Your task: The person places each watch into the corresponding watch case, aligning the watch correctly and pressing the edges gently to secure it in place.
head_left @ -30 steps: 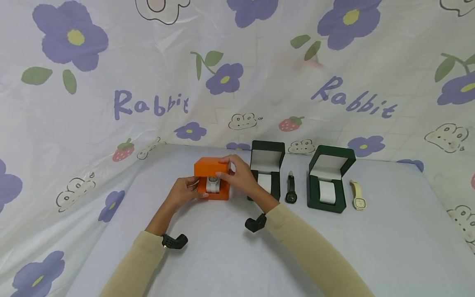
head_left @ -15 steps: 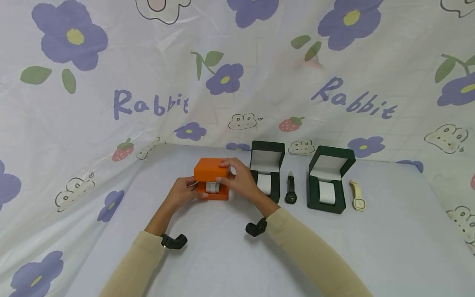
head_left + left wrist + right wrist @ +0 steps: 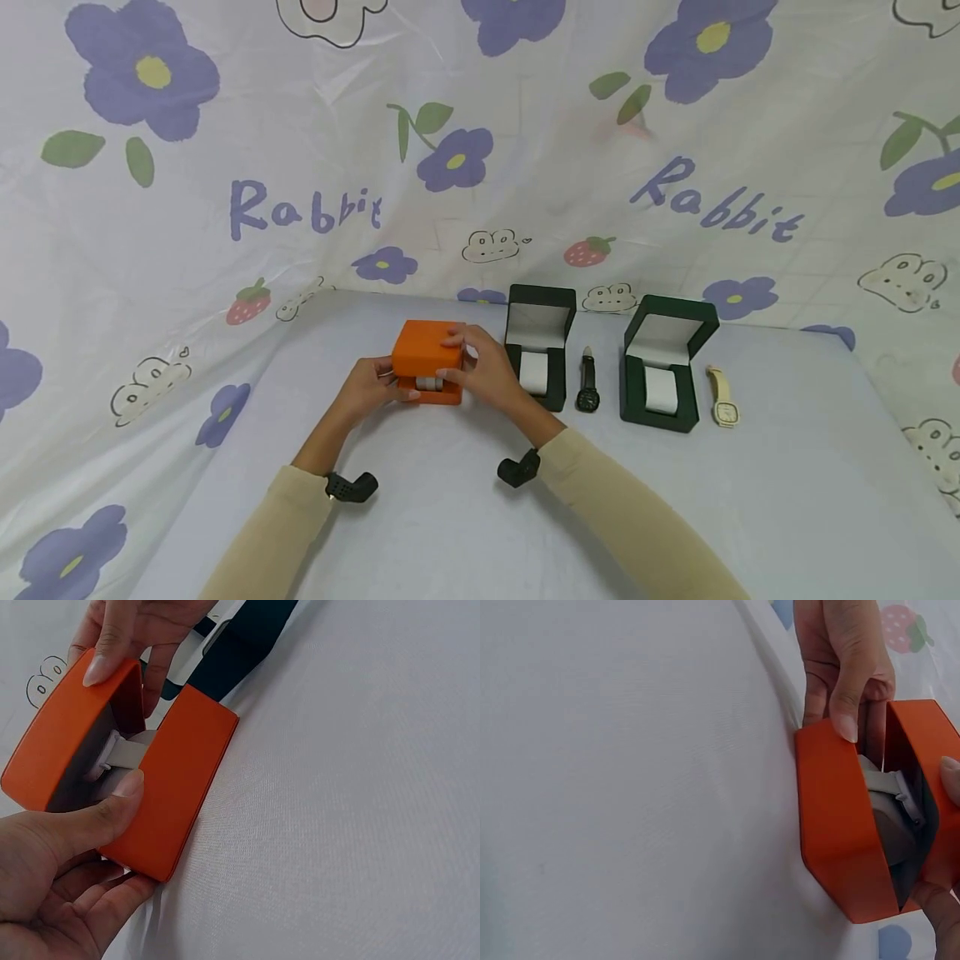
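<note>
An orange watch box (image 3: 422, 354) stands on the table at the left, its hinged lid tilted well down over the base. My left hand (image 3: 366, 390) grips the base at its left end, the thumb lying over the front edge in the left wrist view. The lid is held by my right hand (image 3: 486, 365), thumb on the near side and fingers on top. Inside, a watch with a pale strap (image 3: 124, 754) is wrapped round a grey cushion (image 3: 891, 821). In the head view the lid hides most of that watch.
Two dark green watch boxes, one (image 3: 557, 379) beside my right hand and another (image 3: 634, 392) farther right, stand open with white cushions. A black watch (image 3: 588, 387) lies between them. Right of both lies a gold watch (image 3: 723, 402). A patterned cloth (image 3: 555, 183) hangs behind.
My right hand has brought the orange lid forward and down, so less of the pale watch shows. The left hand has stayed at the base.
</note>
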Demonstrator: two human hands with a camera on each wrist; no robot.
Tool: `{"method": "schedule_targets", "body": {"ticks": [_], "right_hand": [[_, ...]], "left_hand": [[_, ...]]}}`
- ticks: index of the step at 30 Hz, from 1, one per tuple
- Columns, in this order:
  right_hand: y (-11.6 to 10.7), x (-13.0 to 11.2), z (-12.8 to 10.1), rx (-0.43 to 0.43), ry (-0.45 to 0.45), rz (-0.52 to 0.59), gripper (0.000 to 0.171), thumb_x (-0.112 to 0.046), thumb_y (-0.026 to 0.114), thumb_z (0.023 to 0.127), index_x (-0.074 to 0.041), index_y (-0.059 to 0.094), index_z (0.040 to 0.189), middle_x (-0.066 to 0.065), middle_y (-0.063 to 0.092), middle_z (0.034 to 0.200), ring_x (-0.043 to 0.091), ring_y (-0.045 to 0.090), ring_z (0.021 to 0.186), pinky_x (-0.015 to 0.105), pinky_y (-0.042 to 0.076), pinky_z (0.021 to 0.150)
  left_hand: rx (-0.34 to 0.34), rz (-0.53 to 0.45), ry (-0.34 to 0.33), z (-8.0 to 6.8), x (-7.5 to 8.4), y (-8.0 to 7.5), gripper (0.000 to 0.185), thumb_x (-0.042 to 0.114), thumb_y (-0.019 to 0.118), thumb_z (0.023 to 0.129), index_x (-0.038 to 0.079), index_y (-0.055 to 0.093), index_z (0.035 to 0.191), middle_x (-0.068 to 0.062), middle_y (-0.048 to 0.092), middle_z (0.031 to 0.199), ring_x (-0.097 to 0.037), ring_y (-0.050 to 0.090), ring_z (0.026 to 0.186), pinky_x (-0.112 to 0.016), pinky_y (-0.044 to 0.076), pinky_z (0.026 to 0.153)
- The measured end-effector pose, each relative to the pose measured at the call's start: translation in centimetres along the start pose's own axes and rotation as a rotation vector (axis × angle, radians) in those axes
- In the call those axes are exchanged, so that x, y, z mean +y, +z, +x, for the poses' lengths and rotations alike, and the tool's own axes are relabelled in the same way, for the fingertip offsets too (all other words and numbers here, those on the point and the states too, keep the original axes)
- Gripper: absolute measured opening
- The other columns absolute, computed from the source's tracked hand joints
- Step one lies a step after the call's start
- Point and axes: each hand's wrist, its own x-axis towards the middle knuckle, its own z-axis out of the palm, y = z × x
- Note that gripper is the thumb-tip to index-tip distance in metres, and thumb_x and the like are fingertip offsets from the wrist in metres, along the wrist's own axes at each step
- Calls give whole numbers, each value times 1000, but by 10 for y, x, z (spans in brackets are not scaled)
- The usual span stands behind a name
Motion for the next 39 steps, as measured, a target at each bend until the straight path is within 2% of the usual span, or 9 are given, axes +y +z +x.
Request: {"method": "schedule_targets", "body": {"ticks": [6,12,20,25,31,39], "right_hand": [[4,8,-1,12,-2,-12,40,-3,83,83,-4,69,120,9,55,143,25,46,140,41,51,104],[4,9,-5,11,0,-18,41,-5,84,82,-4,69,120,10,54,144,27,48,139,42,50,104],[6,11,-8,19,13,-21,38,-7,85,82,-5,72,117,9,55,143,24,47,139,35,50,104],[7,14,-10,15,-10,-53,35,-6,85,82,-4,72,114,10,56,143,25,48,138,33,50,103],[7,13,-12,-2,-18,-56,30,-7,82,85,-3,73,113,10,55,144,26,47,140,33,49,105],[4,14,-13,-19,-43,-41,32,-6,81,85,-1,71,115,13,54,145,28,45,141,34,47,107]], "left_hand": [[0,0,10,0,2,-1,67,9,90,77,-2,61,137,-16,62,138,-31,56,132,-42,47,108],[-4,-24,-5,-1,2,-1,68,7,89,78,-4,59,138,-18,63,136,-31,59,128,-40,50,105],[1,-39,7,0,-1,1,65,4,88,77,-4,61,136,-19,65,133,-30,62,124,-35,53,101],[-4,-15,-4,2,-2,-1,72,6,89,77,-5,57,140,-19,61,138,-30,59,129,-37,50,104],[-36,8,-27,1,1,-6,78,1,87,77,-7,50,145,-22,54,145,-34,51,136,-42,43,110],[-64,3,-27,4,-1,-7,77,-1,86,78,-6,49,146,-21,54,146,-33,52,135,-41,43,110]]}}
